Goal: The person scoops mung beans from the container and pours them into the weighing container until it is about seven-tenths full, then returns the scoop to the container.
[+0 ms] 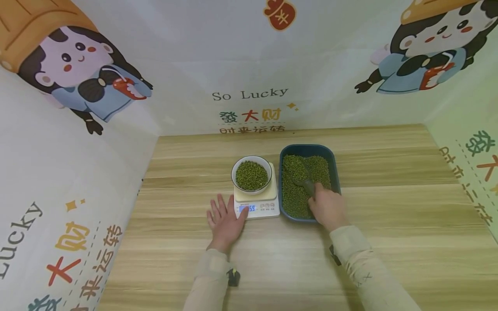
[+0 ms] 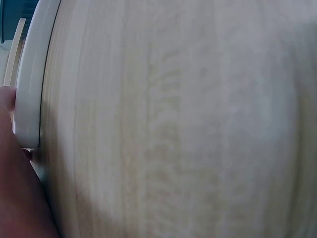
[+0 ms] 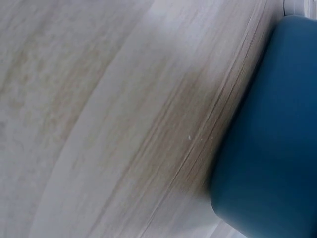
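In the head view a white kitchen scale [image 1: 268, 213] carries a white, dark-rimmed bowl [image 1: 252, 158] of green mung beans [image 1: 251, 176]. My left hand [image 1: 226, 224] lies beside the scale's left side, fingers spread, with the thumb at its display [image 1: 251, 208], where the digits 59 show. To the right, my right hand [image 1: 330, 208] grips the handle of a dark scoop [image 1: 307, 185], whose bowl is full of beans inside the blue tub [image 1: 307, 150]. More mung beans [image 1: 294, 203] fill the tub. The left wrist view catches the scale's edge [image 2: 32, 89].
The wood-grain tabletop [image 1: 186, 172] extends around the scale and tub. Printed sheets [image 1: 175, 77] with cartoon figures and lettering stand as walls at the back and both sides. The tub's outer wall [image 3: 270, 144] fills the right part of the right wrist view.
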Tool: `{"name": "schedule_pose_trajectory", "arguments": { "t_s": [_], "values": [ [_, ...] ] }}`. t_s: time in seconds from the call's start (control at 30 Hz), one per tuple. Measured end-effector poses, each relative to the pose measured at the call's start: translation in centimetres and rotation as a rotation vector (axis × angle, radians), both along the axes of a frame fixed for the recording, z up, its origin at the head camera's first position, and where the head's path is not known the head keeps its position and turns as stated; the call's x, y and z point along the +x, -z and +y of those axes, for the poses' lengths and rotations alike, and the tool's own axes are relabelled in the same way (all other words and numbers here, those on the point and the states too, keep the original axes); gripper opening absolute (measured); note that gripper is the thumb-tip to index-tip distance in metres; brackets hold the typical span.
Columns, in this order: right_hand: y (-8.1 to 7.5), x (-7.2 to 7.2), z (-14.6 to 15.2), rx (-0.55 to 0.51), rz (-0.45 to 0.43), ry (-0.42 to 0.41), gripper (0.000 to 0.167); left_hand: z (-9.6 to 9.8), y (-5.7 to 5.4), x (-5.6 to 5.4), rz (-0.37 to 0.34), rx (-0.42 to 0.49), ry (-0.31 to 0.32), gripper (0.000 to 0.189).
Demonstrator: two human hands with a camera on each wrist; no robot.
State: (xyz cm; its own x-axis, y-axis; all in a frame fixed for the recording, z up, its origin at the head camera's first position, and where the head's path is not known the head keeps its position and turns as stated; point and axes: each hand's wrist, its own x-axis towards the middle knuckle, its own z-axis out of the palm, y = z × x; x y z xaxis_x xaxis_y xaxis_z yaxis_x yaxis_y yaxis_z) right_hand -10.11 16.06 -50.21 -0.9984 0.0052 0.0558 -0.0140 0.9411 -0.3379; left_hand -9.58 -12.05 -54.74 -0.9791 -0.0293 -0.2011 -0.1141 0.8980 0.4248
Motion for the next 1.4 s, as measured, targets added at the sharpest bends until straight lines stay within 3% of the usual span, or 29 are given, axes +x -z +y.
{"name": "schedule_pose_trajectory", "arguments": {
  "t_s": [0.27,0.6,1.4],
  "values": [
    [-0.04,0.06,0.01,-0.031,0.025,0.007,0.035,-0.03,-0.11,-0.03,-0.003,0.013,-0.006,0.074],
    [0.42,0.08,0.07,-0.034,0.091,0.010,0.034,0.00,-0.09,0.08,-0.003,0.008,-0.011,0.075],
    [0.34,0.15,0.02,-0.021,0.091,0.015,0.038,0.08,-0.14,0.05,0.009,0.002,-0.007,0.074]
  ]
}}
